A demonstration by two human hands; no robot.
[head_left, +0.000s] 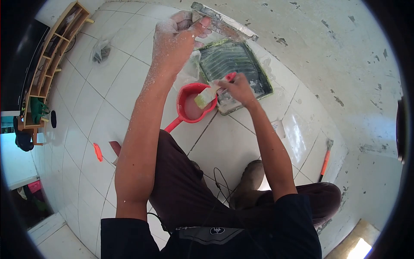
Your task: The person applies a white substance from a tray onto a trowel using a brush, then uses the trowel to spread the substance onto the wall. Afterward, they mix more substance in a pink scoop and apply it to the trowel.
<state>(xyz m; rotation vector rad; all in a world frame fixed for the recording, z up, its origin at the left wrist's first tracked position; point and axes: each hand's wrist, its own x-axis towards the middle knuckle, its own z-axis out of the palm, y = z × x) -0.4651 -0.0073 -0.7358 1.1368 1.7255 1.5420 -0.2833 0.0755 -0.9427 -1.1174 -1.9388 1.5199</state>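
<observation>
My left hand (179, 36) is raised near the wall, fingers closed around a wide putty knife (226, 23) with a long, smeared metal blade. White dust coats that hand and forearm. Between the closed fingers of my right hand (237, 90) is a paintbrush (208, 96) with a red handle and pale, greenish bristles. Its bristles overlap the mouth of a red dipper (180, 108), which holds a cloudy pinkish liquid. Beyond my right hand lies a dark ribbed paint tray (261, 69), its rim crusted with paint.
A hammer (326, 159) with an orange handle lies by the peeling wall (319, 56) on the right. An orange object (98, 152) and a plastic bag (101, 51) are on the tiled floor (103, 82) at left. A wooden shelf unit (43, 77) stands far left.
</observation>
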